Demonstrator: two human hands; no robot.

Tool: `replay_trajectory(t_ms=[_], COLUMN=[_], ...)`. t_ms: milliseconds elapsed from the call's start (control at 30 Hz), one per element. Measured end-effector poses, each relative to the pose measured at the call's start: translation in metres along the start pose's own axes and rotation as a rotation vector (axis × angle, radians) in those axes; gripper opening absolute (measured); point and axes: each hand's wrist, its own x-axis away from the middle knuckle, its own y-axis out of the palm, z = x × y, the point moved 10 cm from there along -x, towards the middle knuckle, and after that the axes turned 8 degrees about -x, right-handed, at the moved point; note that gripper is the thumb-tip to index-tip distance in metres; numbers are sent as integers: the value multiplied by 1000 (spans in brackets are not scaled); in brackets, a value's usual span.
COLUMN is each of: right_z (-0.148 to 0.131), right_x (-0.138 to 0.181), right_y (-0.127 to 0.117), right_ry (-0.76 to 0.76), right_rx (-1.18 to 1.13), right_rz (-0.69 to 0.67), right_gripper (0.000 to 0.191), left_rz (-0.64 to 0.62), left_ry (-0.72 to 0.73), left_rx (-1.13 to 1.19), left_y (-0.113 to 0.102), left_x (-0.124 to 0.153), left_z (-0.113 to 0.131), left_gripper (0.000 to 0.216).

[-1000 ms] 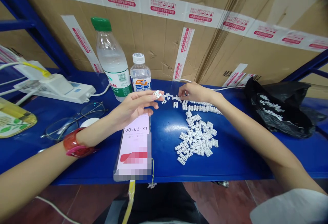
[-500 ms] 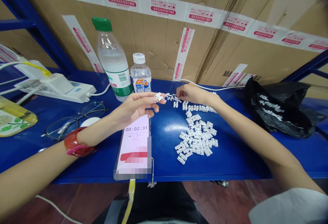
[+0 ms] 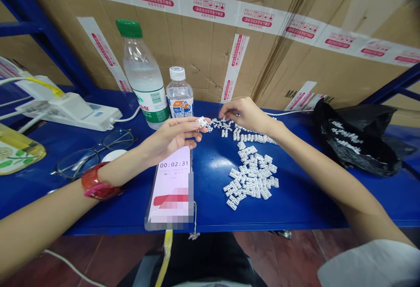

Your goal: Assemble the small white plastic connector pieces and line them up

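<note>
Between the thumb and fingers of my left hand (image 3: 175, 136) is a white plastic block (image 3: 201, 123) with dark slots, held just left of the loose small parts. My right hand (image 3: 244, 112) is pinched over those small white plastic pieces (image 3: 215, 125); whatever its fingertips grip is too small to make out. Below my right hand, similar white blocks stand in a row (image 3: 254, 138), partly hidden by the hand and forearm. Closer to me lies a loose pile of white slotted blocks (image 3: 252, 175) on the blue table (image 3: 210, 208).
A phone (image 3: 170, 190) showing a timer lies beneath my left hand. Behind stand a large green-capped bottle (image 3: 144, 77) and a smaller bottle (image 3: 180, 92). Glasses (image 3: 78, 162) and a power strip (image 3: 95, 116) are at left. An open black plastic bag (image 3: 370, 147) holds white pieces at right.
My right hand has lifted slightly and shifted left, from the small pieces toward my left hand. My left hand still holds the white block, moved a little left.
</note>
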Motion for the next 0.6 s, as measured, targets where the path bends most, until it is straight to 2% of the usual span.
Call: replay_trajectory(t_ms=[133, 267, 333, 433, 600], right_z=[-17, -14, -9, -1, 3], right_x=[0, 1, 4, 12, 29], right_y=[16, 21, 16, 16, 35], right_ry=[-40, 15, 62, 168, 333], right_rx=[-33, -31, -17, -16, 145], right_rz=[-54, -140, -193, -342, -530], right_gripper=[26, 24, 17, 8, 14], left_rz=[4, 18, 35, 48, 55], left_ry=[8, 13, 14, 3, -3], left_rx=[-6, -5, -7, -24, -17], left_y=[0, 1, 0, -2, -2], left_x=[1, 2, 2, 2, 2], left_z=[2, 4, 5, 4, 3], left_gripper=[31, 34, 36, 36, 33])
